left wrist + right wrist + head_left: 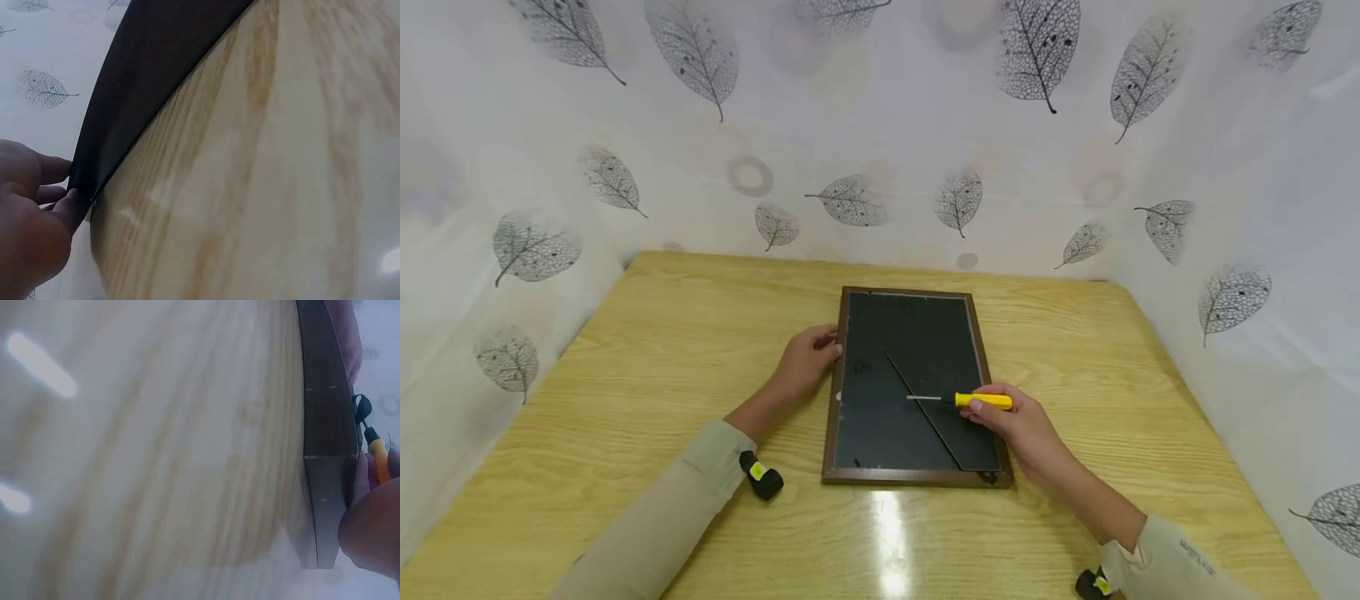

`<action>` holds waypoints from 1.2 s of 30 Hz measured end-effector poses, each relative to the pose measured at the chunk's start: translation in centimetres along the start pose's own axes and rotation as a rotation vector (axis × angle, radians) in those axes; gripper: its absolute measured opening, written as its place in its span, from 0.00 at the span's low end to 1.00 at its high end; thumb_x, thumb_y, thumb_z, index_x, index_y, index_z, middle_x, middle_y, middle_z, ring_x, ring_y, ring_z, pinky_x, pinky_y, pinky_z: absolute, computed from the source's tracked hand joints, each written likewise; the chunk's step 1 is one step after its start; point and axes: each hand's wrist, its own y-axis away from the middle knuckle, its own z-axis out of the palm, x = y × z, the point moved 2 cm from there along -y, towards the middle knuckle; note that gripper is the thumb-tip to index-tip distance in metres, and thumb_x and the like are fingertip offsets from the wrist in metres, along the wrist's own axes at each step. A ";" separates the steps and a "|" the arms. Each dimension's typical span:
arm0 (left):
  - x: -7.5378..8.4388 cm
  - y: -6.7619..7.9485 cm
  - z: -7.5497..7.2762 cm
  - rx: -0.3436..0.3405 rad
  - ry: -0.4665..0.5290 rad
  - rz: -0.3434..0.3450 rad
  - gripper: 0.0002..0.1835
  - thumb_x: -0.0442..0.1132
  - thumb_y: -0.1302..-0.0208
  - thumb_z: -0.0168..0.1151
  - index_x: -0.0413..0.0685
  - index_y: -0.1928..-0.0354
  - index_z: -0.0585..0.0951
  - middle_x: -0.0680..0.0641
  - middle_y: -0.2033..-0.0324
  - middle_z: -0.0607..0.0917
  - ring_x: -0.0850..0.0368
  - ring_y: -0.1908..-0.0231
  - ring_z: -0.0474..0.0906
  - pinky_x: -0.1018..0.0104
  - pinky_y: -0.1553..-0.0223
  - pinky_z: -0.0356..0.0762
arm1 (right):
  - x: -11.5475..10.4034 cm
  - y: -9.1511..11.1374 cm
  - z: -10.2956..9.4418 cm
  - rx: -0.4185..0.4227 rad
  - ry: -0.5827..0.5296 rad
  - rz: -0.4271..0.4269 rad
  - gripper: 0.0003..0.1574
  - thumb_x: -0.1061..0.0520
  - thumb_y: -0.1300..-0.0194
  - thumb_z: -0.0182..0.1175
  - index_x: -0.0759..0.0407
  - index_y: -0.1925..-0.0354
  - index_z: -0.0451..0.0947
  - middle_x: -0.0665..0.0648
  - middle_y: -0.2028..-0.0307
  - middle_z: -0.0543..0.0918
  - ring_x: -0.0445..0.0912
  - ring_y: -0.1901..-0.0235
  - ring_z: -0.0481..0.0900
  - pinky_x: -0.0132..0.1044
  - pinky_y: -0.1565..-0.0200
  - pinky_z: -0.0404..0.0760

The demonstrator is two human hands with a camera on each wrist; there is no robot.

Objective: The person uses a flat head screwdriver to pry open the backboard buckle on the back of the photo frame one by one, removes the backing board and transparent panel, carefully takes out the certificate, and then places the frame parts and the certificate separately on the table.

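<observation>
One broad bench point(700, 333) is used to carry a picture frame point(917, 477), laid back-up at its middle, seemingly so that the back can be reached. On that back a slanting flap point(962, 442) is seen. The frame's left edge is pinched by the left hand's point(807, 360) fingers, probably for steadiness. By the right hand's point(1024, 423) fingers a yellow-handled screwdriver point(964, 399) is gripped, tip directed leftward over the flap; contact cannot be told.

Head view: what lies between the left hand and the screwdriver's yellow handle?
Between them, the head view shows the frame's left rim, its dark back panel, a slanted edge across it, and the metal shaft.
</observation>
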 end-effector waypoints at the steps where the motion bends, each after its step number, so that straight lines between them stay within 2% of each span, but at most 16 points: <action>1: 0.0 0.0 -0.1 -0.005 -0.016 0.006 0.25 0.35 0.26 0.56 0.36 0.29 0.70 0.35 0.35 0.76 0.41 0.34 0.73 0.46 0.34 0.71 | 0.0 0.1 0.1 -0.002 -0.003 0.002 0.25 0.56 0.31 0.65 0.71 0.44 0.72 0.56 0.54 0.83 0.42 0.55 0.87 0.31 0.47 0.83; 5: 0.1 0.9 -0.1 -0.034 -0.063 0.016 0.26 0.36 0.26 0.58 0.38 0.29 0.70 0.36 0.34 0.75 0.40 0.35 0.73 0.45 0.35 0.72 | -0.2 -0.6 -0.2 -0.005 -0.047 -0.011 0.24 0.57 0.31 0.65 0.70 0.44 0.72 0.56 0.54 0.84 0.43 0.56 0.87 0.33 0.47 0.83; 10: 0.5 4.1 0.1 -0.078 -0.108 0.035 0.29 0.36 0.27 0.59 0.35 0.28 0.68 0.35 0.32 0.73 0.39 0.34 0.72 0.44 0.35 0.72 | -0.9 -3.2 -1.2 -0.014 -0.071 -0.074 0.25 0.56 0.30 0.64 0.70 0.43 0.71 0.53 0.55 0.85 0.42 0.55 0.88 0.34 0.48 0.83; 16: 0.9 7.4 0.7 -0.073 -0.082 -0.030 0.29 0.34 0.29 0.61 0.37 0.28 0.69 0.36 0.32 0.72 0.40 0.34 0.72 0.48 0.36 0.75 | -1.7 -6.9 -1.8 -0.022 -0.028 -0.130 0.28 0.54 0.30 0.64 0.71 0.41 0.70 0.53 0.55 0.85 0.41 0.55 0.88 0.33 0.47 0.83; 20: 1.1 8.4 0.9 -0.059 -0.063 -0.041 0.28 0.32 0.30 0.62 0.37 0.29 0.70 0.36 0.33 0.73 0.41 0.35 0.72 0.50 0.36 0.76 | -1.8 -8.3 -1.7 -0.020 0.018 -0.124 0.29 0.53 0.30 0.64 0.70 0.41 0.71 0.53 0.55 0.85 0.41 0.55 0.87 0.32 0.48 0.84; 25: 0.9 8.1 0.7 -0.065 -0.097 -0.017 0.27 0.34 0.30 0.62 0.38 0.30 0.72 0.38 0.35 0.76 0.43 0.37 0.75 0.49 0.39 0.77 | -1.4 -8.1 -1.3 -0.008 0.080 -0.100 0.29 0.51 0.30 0.65 0.69 0.42 0.72 0.54 0.56 0.85 0.41 0.58 0.87 0.31 0.50 0.84; 29: 0.7 7.3 0.3 -0.096 -0.109 -0.004 0.26 0.34 0.29 0.61 0.37 0.30 0.72 0.37 0.36 0.77 0.42 0.38 0.76 0.48 0.40 0.78 | -1.1 -7.0 -1.2 -0.001 0.067 -0.096 0.27 0.52 0.30 0.65 0.70 0.43 0.72 0.52 0.58 0.86 0.41 0.59 0.87 0.31 0.51 0.85; 32: 0.7 6.0 0.0 -0.139 -0.106 0.006 0.26 0.34 0.28 0.60 0.37 0.31 0.72 0.36 0.38 0.79 0.42 0.40 0.78 0.49 0.42 0.79 | -0.9 -5.8 -1.2 -0.001 0.037 -0.096 0.26 0.53 0.30 0.64 0.70 0.44 0.72 0.51 0.60 0.86 0.41 0.59 0.87 0.31 0.51 0.85; 36: 0.8 3.5 -0.7 -0.223 -0.126 0.016 0.25 0.34 0.27 0.58 0.37 0.31 0.72 0.36 0.40 0.80 0.42 0.41 0.79 0.51 0.44 0.81 | -0.4 -3.9 -1.0 -0.007 0.009 -0.091 0.24 0.53 0.29 0.63 0.70 0.45 0.72 0.51 0.60 0.86 0.41 0.59 0.87 0.31 0.50 0.84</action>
